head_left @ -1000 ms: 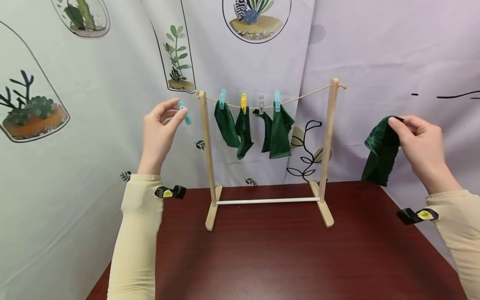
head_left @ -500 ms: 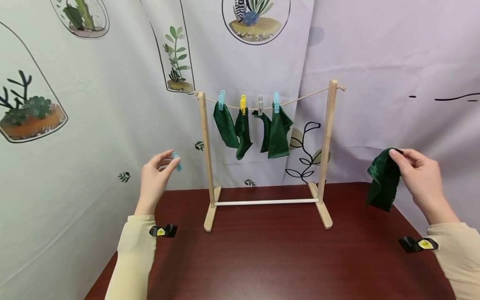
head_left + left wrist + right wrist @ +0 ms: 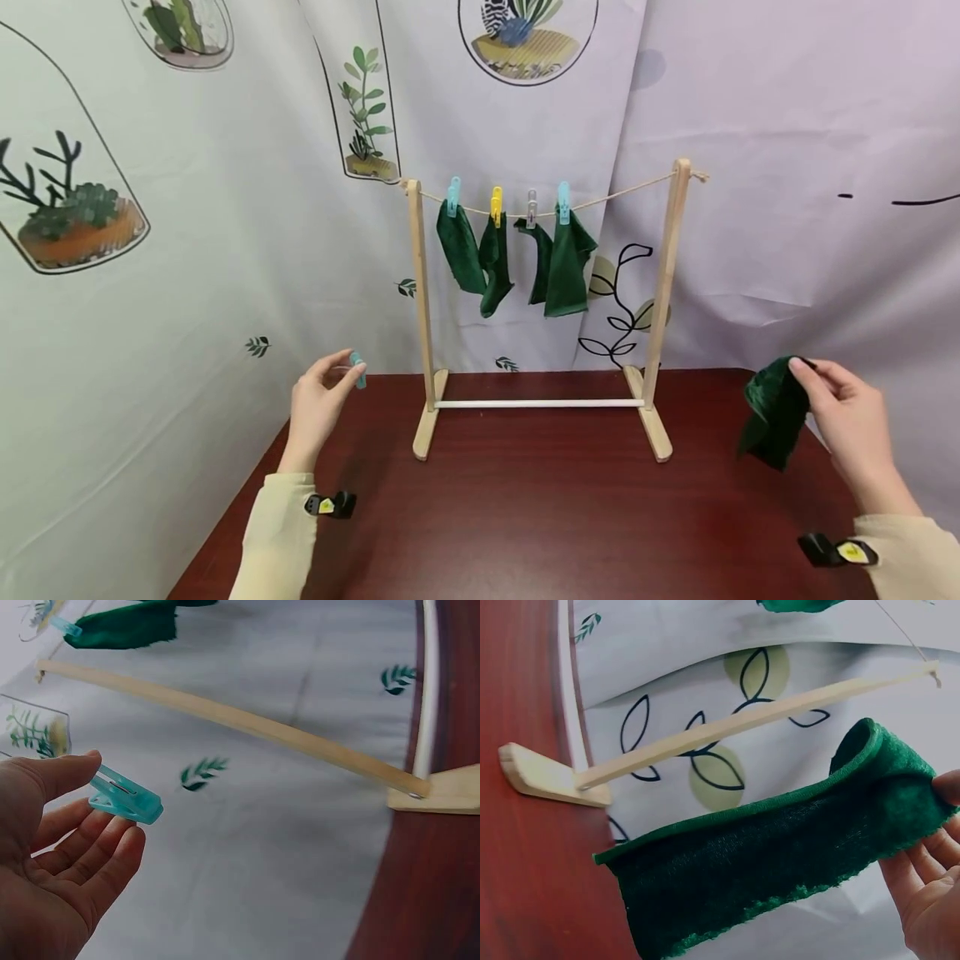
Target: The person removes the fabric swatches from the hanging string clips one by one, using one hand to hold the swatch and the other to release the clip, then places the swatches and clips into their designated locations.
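Observation:
My left hand (image 3: 318, 408) pinches a light blue clothespin (image 3: 126, 797) between thumb and fingers, left of a small wooden drying rack (image 3: 422, 292). To the rack's right, my right hand (image 3: 851, 425) holds a dark green piece of cloth (image 3: 772, 847) by its upper end, and the rest of it hangs down. On the rack's string (image 3: 626, 192) hang several green cloth pieces, among them a sock-shaped one (image 3: 495, 267) and a wider one (image 3: 567, 275). Blue, yellow (image 3: 497, 206) and grey (image 3: 532, 208) clothespins clip them to the string.
The rack stands on a dark red-brown table (image 3: 540, 508), its two feet joined by a white rod (image 3: 538, 404). Behind it hangs a pale curtain (image 3: 765, 167) printed with plants. Each wrist wears a small black camera strap (image 3: 330, 505).
Both hands have moved down from the level of the string to just above the table height, carrying the clothespin and the green cloth. The hanging pieces stay in place.

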Tool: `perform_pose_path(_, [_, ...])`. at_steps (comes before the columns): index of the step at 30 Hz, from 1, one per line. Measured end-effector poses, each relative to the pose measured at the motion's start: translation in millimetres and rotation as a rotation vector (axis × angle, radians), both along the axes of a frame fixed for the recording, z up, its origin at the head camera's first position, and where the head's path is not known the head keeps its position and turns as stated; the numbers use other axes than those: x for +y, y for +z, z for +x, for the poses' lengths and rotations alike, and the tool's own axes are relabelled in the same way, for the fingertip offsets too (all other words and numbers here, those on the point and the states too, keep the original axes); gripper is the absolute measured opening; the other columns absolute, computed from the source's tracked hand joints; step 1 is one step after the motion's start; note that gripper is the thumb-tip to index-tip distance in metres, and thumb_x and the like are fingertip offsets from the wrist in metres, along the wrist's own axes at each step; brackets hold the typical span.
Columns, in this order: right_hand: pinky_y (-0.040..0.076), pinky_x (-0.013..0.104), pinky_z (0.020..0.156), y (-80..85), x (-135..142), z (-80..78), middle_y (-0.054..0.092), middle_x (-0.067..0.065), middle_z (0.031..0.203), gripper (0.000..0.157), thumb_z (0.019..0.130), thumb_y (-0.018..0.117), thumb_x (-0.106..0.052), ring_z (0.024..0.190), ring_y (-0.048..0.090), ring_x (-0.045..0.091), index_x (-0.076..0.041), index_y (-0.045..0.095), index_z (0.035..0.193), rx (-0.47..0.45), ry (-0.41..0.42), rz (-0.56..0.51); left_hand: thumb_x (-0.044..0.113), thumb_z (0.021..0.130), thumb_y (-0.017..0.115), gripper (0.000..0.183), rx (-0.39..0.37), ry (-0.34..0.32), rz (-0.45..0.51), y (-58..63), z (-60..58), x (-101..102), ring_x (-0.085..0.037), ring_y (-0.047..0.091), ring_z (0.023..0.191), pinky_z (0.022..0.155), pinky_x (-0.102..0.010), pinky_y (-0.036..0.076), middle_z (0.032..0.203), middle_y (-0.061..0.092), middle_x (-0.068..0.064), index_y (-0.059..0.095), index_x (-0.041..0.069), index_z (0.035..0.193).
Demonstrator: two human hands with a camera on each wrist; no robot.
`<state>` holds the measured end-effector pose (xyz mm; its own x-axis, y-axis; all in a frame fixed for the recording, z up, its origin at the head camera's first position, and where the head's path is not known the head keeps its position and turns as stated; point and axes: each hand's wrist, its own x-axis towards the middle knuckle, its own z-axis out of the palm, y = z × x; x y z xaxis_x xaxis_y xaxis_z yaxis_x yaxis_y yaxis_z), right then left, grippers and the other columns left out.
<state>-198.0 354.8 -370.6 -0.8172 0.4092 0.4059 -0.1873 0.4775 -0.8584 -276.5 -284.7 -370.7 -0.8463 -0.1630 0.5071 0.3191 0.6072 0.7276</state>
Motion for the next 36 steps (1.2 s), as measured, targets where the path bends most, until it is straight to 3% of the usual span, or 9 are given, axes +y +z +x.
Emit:
perform_pose_path(6, [0.029,0.026,0.044,-26.1,-2,6.0,0.047,-0.009,0.055,0.011,0.100,0.063,-0.036,0.046,0.034,0.011,-0.047,0.061,0.096,-0.046,-0.046,-0.007,0.039,0.096,0.070,0.050,-0.048,0.020,0.019,-29.7,6.2,-2,-0.004,0.061,0.090,0.078,-0.021,0.047,0.111,0.068,-0.007,0.064,0.010,0.136])
perform_pose_path(7, [0.027,0.031,0.045,-29.9,-3,6.6,0.048,-0.011,0.055,0.011,0.100,0.063,-0.037,0.047,0.034,0.011,-0.047,0.062,0.096,-0.052,-0.054,0.002,0.038,0.096,0.070,0.049,-0.055,0.023,0.020,-34.4,7.5,-3,-0.005,0.061,0.089,0.078,-0.020,0.047,0.111,0.068,-0.007,0.064,0.010,0.135])
perform_pose_path(14, [0.031,0.027,0.051,-50.1,-6,6.7,0.060,-0.024,0.068,0.005,0.101,0.061,-0.037,0.060,0.041,0.009,-0.041,0.064,0.103,-0.084,-0.018,0.014,0.038,0.096,0.070,0.046,-0.093,0.066,0.038,-62.8,15.4,-5,-0.014,0.063,0.091,0.078,-0.017,0.045,0.110,0.069,-0.006,0.065,0.012,0.134])
perform_pose_path(23, [0.035,0.021,0.058,-65.1,-7,-3.8,0.061,-0.034,0.079,0.018,0.101,0.061,-0.040,0.069,0.045,0.004,-0.028,0.067,0.113,-0.107,0.000,0.010,0.030,0.094,0.074,0.042,-0.094,0.061,0.012,-79.2,5.7,2,-0.015,0.065,0.084,0.066,-0.024,0.048,0.103,0.071,-0.011,0.068,0.005,0.128])
perform_pose_path(30, [0.039,0.012,0.066,-74.2,-11,-21.7,0.055,-0.037,0.088,0.055,0.101,0.058,-0.043,0.085,0.047,-0.016,0.002,0.059,0.132,-0.159,0.030,0.045,0.027,0.095,0.073,0.043,-0.194,0.036,-0.029,-92.4,-7.5,7,-0.023,0.063,0.083,0.062,-0.027,0.049,0.102,0.070,-0.014,0.066,0.000,0.128])
perform_pose_path(36, [0.040,0.018,0.062,-80.5,-15,-35.5,0.056,-0.033,0.083,0.057,0.102,0.058,-0.045,0.075,0.049,-0.005,0.004,0.059,0.131,-0.169,0.013,0.081,0.022,0.095,0.072,0.041,-0.261,0.034,-0.064,-98.1,-17.9,9,-0.026,0.063,0.085,0.064,-0.030,0.048,0.101,0.070,-0.018,0.066,-0.005,0.125])
